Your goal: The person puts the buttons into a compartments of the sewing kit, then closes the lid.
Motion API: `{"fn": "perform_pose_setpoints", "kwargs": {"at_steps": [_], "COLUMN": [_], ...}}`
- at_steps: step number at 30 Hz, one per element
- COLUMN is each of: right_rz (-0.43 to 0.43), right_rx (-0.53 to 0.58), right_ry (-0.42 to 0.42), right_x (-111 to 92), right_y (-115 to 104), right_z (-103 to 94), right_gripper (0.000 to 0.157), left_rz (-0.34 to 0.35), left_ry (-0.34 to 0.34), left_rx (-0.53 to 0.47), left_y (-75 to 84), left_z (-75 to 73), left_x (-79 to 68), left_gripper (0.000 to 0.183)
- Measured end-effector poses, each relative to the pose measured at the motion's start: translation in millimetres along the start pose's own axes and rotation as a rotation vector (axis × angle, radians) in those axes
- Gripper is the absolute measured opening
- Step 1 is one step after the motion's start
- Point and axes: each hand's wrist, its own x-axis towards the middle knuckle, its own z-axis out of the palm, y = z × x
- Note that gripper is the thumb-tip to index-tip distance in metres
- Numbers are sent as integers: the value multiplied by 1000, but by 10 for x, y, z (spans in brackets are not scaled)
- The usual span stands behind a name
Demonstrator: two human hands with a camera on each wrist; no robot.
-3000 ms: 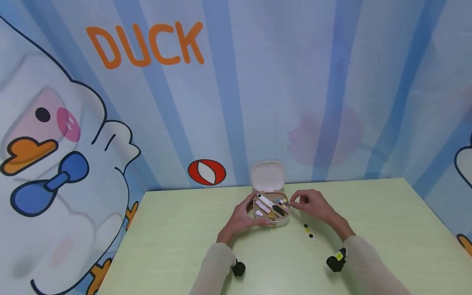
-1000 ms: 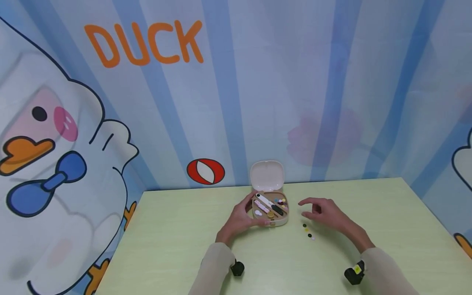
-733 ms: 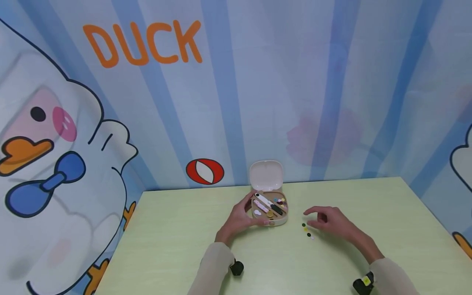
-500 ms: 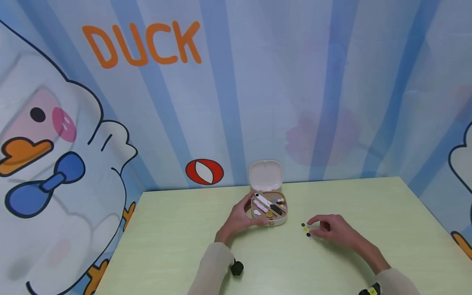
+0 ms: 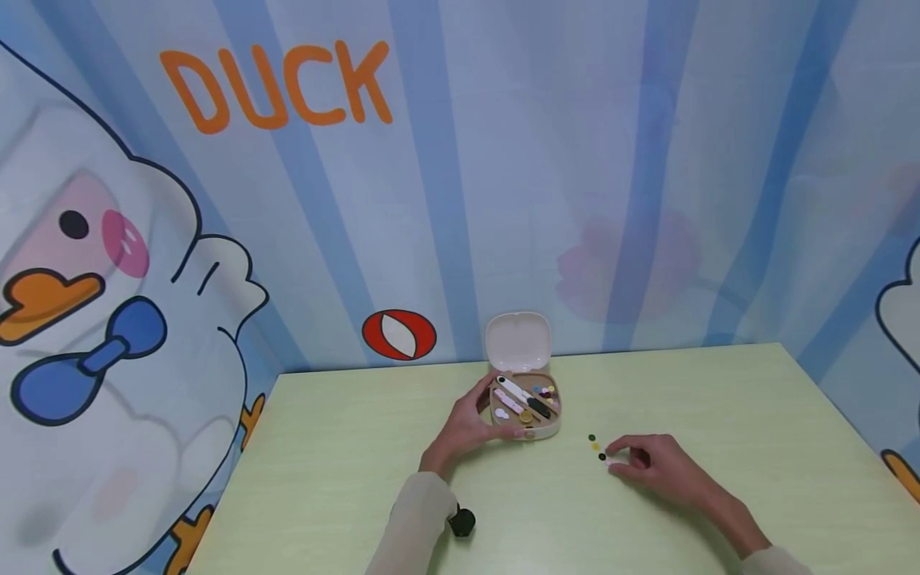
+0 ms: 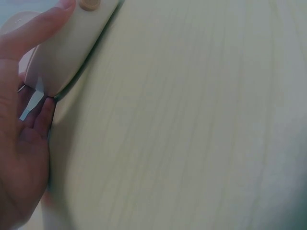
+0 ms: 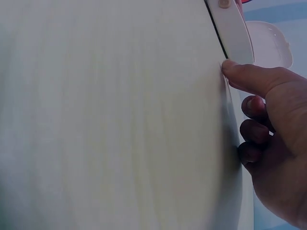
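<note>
My left hand (image 5: 467, 427) grips the left side and front of a small cream sewing box (image 5: 546, 434), its thumb along the front wall. The box's lid (image 5: 519, 343) stands up at the back. Its brown tray holds a white-and-black tool (image 5: 523, 395), a pink tool (image 5: 509, 402), a gold round piece (image 5: 525, 417) and several coloured buttons (image 5: 548, 392). To the right, a short row of small buttons (image 5: 595, 446) lies on the table. My right hand (image 5: 657, 467) has thumb and forefinger bent round the pale button (image 5: 608, 461) at the row's near end, fingertips slightly apart.
The pale green table (image 5: 345, 471) meets a blue striped curtain (image 5: 503, 160) behind the box. The raised lid is close to that back edge. A black wrist camera (image 5: 463, 522) hangs under the left sleeve.
My right hand has left the box's right side and moved down and right to the near end of the button row. The left hand has stayed on the box.
</note>
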Motion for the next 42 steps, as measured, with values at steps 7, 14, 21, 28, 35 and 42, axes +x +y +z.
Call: {"fn": "perform_pose_setpoints", "kwargs": {"at_steps": [7,14,21,28,35,42], "right_rz": [-43,-59,-38,-114,-143,-86], "right_rx": [7,-7,-1,4,1,-45], "right_ry": [32,46,8,-12,-51,-77], "right_x": [-13,-2,17,56,136,276], "right_y": [-12,-16,-29,-33,-37,-46], "right_z": [47,61,20,-50,-129,-251], "right_gripper": [9,7,6,9,11,9], "left_rz": [-14,-23,-17,-5,20,6], "left_ry": [-2,-5,-1,-10,-9,-6], "left_rx": [22,23,13,12,6,5], "left_y": [10,16,36,22,-8,0], "left_z": [-7,-9,-8,-13,-20,-10], "left_x": [1,9,-6,-2,16,9], "left_gripper": [107,108,106,108,107,107]}}
